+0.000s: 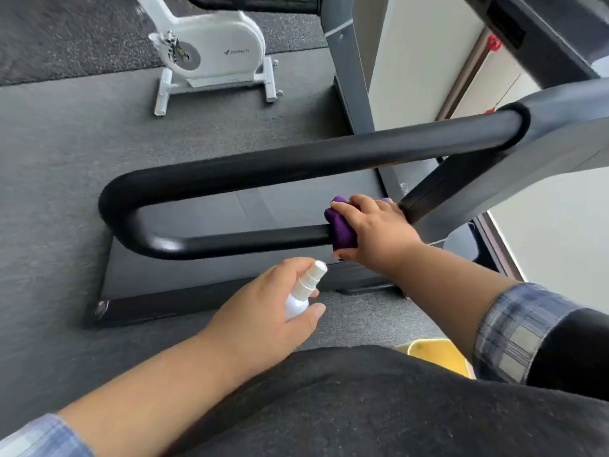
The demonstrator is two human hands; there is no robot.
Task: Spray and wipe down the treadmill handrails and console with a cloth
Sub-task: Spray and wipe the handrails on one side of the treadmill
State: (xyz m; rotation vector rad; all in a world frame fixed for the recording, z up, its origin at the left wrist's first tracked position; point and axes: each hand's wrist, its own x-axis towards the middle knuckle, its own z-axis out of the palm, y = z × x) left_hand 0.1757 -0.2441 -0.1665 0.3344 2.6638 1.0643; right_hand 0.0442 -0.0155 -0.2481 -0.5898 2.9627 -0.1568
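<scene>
A black U-shaped treadmill handrail [211,179] loops across the middle of the view. My right hand [375,230] presses a purple cloth [341,227] around the lower bar of the rail, near where it meets the grey upright. My left hand [263,311] is below the rail and holds a small white spray bottle [301,291], nozzle pointing up and to the right toward the cloth. The underside of the console [527,31] shows at the top right, mostly out of view.
The treadmill deck [204,278] lies under the rail on dark grey gym flooring. A white exercise bike [214,51] stands behind it. A light wall and a door frame are at the right. A yellow object [435,354] sits near my body.
</scene>
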